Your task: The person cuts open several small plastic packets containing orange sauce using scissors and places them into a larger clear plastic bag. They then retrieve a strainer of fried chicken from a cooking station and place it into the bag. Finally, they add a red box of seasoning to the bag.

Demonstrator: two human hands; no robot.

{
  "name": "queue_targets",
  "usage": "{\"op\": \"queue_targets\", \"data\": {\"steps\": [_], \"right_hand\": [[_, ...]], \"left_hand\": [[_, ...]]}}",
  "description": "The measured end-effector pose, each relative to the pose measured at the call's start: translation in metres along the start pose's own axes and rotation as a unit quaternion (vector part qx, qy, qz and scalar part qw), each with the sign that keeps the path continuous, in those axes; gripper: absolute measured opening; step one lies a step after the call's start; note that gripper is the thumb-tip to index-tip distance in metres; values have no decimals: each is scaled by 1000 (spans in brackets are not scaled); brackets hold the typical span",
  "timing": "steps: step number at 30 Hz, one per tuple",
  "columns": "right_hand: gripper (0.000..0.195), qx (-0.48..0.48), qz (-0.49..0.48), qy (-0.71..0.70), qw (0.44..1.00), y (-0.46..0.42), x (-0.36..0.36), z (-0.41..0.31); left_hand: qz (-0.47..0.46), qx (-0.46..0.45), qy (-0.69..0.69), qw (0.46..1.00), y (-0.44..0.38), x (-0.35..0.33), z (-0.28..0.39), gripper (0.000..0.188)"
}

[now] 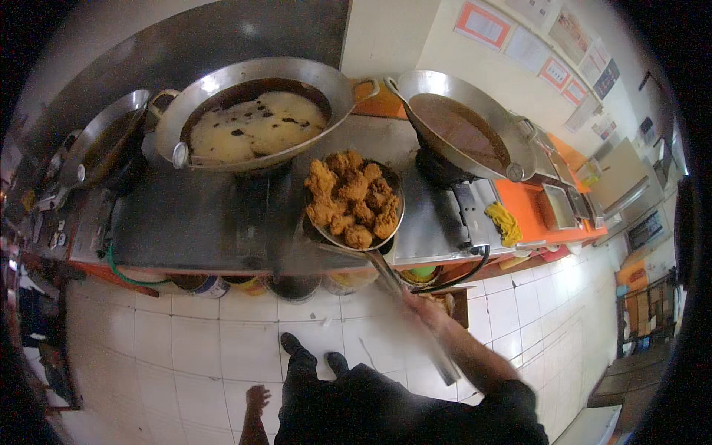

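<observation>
My right hand (425, 310) grips the long metal handle (384, 272) of a round frying strainer. Several pieces of golden-brown fried food, apparently chicken (356, 197), are heaped inside its metal rim (401, 214). The strainer sits at the counter's front edge, over something dark that it mostly hides. Low beside my leg hangs my left hand (257, 399), holding nothing, with fingers loosely bent and apart. Beyond the strainer, to the left, a large wok (253, 72) contains foaming oil (267, 122) with dark floating bits. A second wok (425, 83) of brown oil stands to the right.
Another wok (89, 130) stands at the far left. Clip-on dials, likely thermometers (179, 155), hang on the wok rims. A yellow cloth (503, 223) lies on the right end near the orange counter (520, 203). Tubs (292, 289) and a green hose (114, 267) are below the steel counter (183, 222).
</observation>
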State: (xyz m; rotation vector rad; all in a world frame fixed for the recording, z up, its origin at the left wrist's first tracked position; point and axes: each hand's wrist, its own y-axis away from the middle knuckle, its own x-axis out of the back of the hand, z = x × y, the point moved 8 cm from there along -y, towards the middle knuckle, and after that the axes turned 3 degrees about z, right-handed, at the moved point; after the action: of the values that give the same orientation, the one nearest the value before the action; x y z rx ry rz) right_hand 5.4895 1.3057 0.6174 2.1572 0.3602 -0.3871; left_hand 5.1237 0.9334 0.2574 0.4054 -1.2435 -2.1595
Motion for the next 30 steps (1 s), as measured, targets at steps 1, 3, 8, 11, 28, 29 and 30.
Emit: {"op": "queue_targets", "data": {"steps": [1,3,8,11,28,29,30], "right_hand": [[29,-8,-7,-48,999,-5,-8,2],[26,-13,-22,-102,994,-19,-17,-1],[17,-65,-178,-130,973,-70,-20,0],[14,-16,-193,-57,979,-76,-23,-4],[20,-83,-242,-208,944,4,-24,-7],[21,-89,-260,-217,937,9,-30,-4],[24,-98,-255,-241,931,16,-32,-1]], "left_hand": [[12,33,19,999,2,9,-42,29],[5,68,3,998,22,10,-99,29],[-3,83,-31,996,81,-10,-144,30],[-2,46,-19,999,91,-21,-139,31],[100,22,79,992,165,37,-213,38],[107,21,93,990,171,45,-221,38],[112,18,105,988,177,56,-228,38]]}}
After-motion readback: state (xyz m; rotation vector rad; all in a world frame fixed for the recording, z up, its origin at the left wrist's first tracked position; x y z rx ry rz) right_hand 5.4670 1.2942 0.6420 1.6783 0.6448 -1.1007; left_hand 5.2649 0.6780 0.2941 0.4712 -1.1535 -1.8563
